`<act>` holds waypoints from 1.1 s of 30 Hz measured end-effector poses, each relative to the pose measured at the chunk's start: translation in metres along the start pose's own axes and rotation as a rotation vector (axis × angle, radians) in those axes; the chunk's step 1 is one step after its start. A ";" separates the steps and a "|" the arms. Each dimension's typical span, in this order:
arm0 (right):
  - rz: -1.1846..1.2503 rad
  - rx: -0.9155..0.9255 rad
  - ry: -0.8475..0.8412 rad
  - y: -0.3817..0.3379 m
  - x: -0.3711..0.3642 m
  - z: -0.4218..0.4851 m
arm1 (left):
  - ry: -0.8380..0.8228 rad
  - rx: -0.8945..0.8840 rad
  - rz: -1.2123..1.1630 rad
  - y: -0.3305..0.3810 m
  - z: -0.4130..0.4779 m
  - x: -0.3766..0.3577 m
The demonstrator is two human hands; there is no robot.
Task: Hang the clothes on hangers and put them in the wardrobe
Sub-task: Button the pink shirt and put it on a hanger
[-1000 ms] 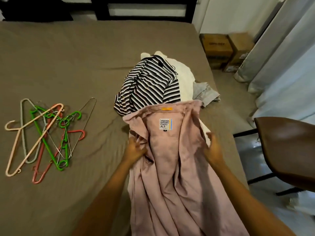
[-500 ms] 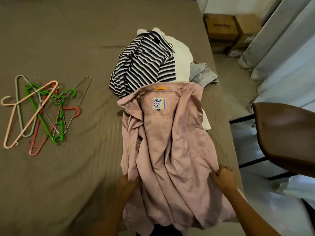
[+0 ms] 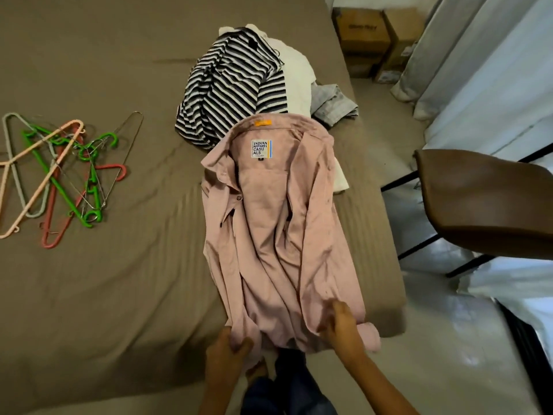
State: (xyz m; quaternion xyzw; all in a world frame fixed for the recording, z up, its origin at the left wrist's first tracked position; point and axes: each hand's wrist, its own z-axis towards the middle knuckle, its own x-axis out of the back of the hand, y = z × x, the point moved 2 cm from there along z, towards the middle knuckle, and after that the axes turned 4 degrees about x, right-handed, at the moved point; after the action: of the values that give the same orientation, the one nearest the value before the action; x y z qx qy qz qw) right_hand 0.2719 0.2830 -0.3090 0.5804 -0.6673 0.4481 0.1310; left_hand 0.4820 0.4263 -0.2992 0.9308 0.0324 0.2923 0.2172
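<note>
Pink shirt [image 3: 278, 235] runs away from left hand [image 3: 227, 351] and right hand [image 3: 341, 327], fingers clamped on its near hem, with hangers [image 3: 59, 175] leftward of it, nearer the left.

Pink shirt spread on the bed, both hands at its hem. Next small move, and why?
Probably release the left hand and reach for the hangers lying on that side: the pink shirt lies spread out, collar open, with no hanger in it yet.

Forearms reached up from 6 o'clock. The left hand [image 3: 229, 350] gripped the pink shirt [image 3: 278, 235] (thumb on top); the right hand [image 3: 341, 327] pinched it.
</note>
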 end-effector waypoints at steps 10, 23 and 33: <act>0.072 -0.222 0.245 0.016 -0.004 0.009 | 0.012 -0.137 -0.190 -0.026 -0.022 0.025; 0.247 -0.276 0.199 0.018 -0.014 0.007 | 0.003 -0.103 -0.547 0.065 -0.016 0.031; 0.323 -0.323 0.355 0.023 -0.015 -0.005 | -0.095 -0.399 -0.555 0.177 0.050 0.024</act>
State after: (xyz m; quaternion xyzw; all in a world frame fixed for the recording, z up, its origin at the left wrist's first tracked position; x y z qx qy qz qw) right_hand 0.2545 0.2954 -0.3268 0.3508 -0.7804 0.4455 0.2635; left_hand 0.5176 0.2516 -0.2484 0.8382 0.2165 0.1790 0.4675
